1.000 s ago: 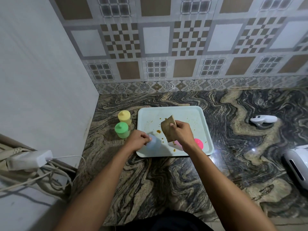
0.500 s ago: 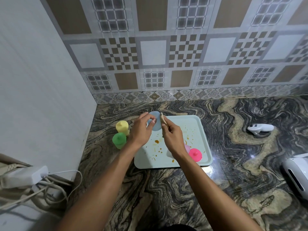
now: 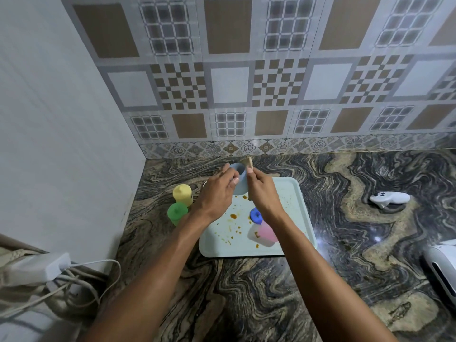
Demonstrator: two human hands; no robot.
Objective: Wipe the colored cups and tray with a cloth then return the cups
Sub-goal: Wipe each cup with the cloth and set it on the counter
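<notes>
My left hand point(image 3: 217, 193) holds a light blue cup point(image 3: 239, 180) lifted above the far edge of the pale tray point(image 3: 299, 218). Against the cup's right side, my right hand point(image 3: 264, 193) presses a tan cloth point(image 3: 247, 161). Brown stains dot the tray's middle. A dark blue cup point(image 3: 256, 215) and a pink cup point(image 3: 265, 232) stand on the tray, partly hidden by my right forearm. On the counter, left of the tray, stand a yellow cup point(image 3: 182, 195) and a green cup point(image 3: 176, 213), both upside down.
A white wall closes the left side and a tiled wall the back. A white controller point(image 3: 389, 198) lies on the marble counter to the right. A white device point(image 3: 441, 270) sits at the right edge. A white adapter with cables point(image 3: 37, 267) lies at the lower left.
My left hand has lifted the light blue cup off the tray and away from me. My right hand brought the cloth up against it. A dark blue cup now shows on the tray.
</notes>
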